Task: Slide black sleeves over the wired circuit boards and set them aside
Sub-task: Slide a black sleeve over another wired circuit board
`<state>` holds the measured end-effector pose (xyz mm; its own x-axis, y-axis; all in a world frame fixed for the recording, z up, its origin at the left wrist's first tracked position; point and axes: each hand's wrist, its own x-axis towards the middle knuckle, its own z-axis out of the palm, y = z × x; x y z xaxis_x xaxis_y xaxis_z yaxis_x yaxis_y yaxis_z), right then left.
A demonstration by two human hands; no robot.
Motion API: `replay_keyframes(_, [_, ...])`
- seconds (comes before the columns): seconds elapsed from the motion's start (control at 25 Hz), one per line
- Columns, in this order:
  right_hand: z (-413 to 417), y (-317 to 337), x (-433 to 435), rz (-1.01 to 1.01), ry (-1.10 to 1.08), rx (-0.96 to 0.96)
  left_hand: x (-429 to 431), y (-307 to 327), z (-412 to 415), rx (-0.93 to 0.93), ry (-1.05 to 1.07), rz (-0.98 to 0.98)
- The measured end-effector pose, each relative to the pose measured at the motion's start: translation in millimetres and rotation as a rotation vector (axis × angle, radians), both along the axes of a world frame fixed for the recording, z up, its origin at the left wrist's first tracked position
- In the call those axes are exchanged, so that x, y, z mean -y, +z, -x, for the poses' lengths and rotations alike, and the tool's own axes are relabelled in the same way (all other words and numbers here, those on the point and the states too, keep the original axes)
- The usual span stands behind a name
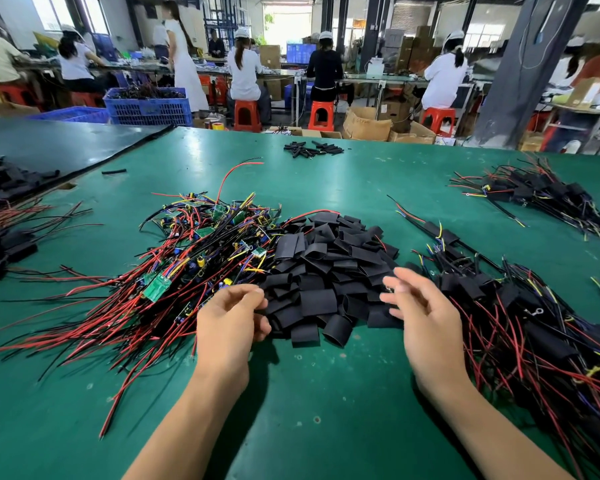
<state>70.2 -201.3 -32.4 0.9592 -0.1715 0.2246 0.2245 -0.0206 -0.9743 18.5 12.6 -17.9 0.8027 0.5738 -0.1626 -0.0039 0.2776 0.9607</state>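
A tangle of wired circuit boards point(201, 251), green boards on red, black and yellow leads, lies left of centre on the green table point(326, 393). A heap of loose black sleeves point(326, 271) sits right beside it. My left hand point(227, 323) hovers at the seam between the two piles, fingers curled, with its fingertips and thumb close to a sleeve at the heap's edge. Whether it grips anything is unclear. My right hand point(421, 317) is over the heap's right edge with its fingers loosely spread and slightly blurred, holding nothing. Sleeved boards point(520, 327) are piled to its right.
A second pile of sleeved boards point(534, 195) lies far right. Thin black tubes point(312, 149) lie at the far edge. More sleeves and wires point(4, 233) and a dark mat point(49, 147) are at left. Seated workers, red stools and blue crates are beyond the table.
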Motion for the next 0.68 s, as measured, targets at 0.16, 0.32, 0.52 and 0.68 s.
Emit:
replay_keyframes(0.16, [10,0,-6,0.170,0.126,0.053,-5,-3,-1,0.020,0.114,-0.161])
replay_keyframes(0.32, [10,-1,-5,0.198,0.179,0.032,-10,-5,-2,-0.025,0.105,-0.218])
replay_keyframes(0.52, [4,-1,0,0.099,0.190,-0.024,-13,-6,-2,-0.041,0.091,-0.269])
replay_keyframes(0.68, [5,-3,-1,0.123,0.221,-0.022,-17,-6,-5,-0.090,0.020,-0.363])
